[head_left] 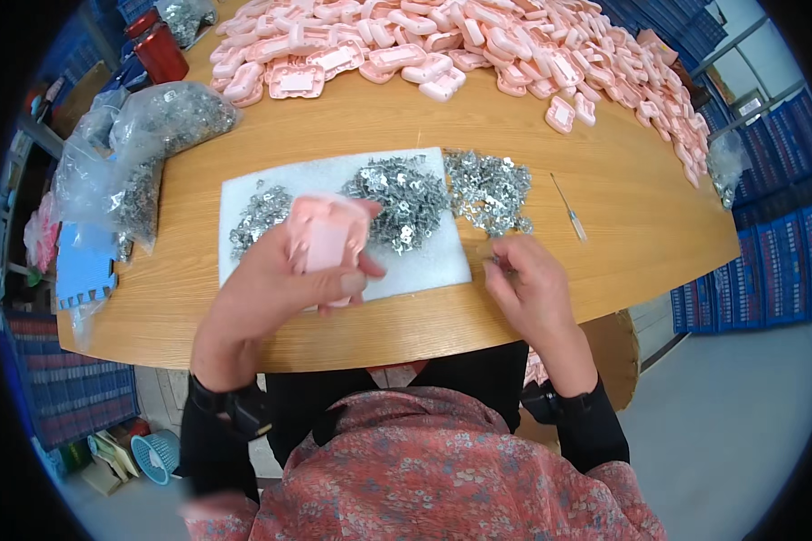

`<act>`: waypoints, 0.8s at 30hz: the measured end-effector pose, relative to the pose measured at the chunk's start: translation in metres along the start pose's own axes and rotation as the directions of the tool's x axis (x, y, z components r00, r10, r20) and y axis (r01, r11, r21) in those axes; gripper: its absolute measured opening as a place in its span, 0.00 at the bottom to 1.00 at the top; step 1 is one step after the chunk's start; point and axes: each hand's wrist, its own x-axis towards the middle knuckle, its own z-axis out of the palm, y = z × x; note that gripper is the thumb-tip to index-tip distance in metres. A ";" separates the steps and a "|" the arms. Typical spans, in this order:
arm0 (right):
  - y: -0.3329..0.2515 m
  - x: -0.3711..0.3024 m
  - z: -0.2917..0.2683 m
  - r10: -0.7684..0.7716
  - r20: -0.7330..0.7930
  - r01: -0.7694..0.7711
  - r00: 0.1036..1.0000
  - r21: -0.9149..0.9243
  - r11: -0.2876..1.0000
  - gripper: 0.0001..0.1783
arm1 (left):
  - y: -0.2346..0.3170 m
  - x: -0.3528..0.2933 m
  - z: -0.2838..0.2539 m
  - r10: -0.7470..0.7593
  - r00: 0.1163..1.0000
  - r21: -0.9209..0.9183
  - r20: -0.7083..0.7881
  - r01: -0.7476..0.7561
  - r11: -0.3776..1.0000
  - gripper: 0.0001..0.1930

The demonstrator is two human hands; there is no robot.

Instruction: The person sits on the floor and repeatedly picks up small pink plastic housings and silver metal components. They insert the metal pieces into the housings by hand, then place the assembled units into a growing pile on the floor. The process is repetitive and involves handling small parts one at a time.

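My left hand (266, 288) is closed around a pink plastic shell (327, 236), with the thumb across its lower part. The shell is held above the left half of a white foam sheet (438, 269). My right hand (537, 287) has thumb and forefinger pinched together over the wood, just below a heap of small silvery metal pieces (492, 194). What the pinch holds is too small to make out. Two more heaps lie on the foam: a large heap of metal parts (397, 203) and a smaller metal heap (260, 216), partly hidden by my left hand.
Many pink shells (460, 41) cover the back of the wooden table (622, 234). A thin tool with a pale handle (576, 224) lies on the right. Clear bags of metal parts (144, 153), a blue foam mat (83, 266) and a red canister (160, 52) stand left.
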 end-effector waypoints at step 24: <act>0.021 -0.007 0.004 0.168 0.035 -0.171 0.985 0.127 0.977 0.07 | -0.059 0.001 0.043 0.003 0.993 -0.682 -0.115 -0.081 0.727 0.35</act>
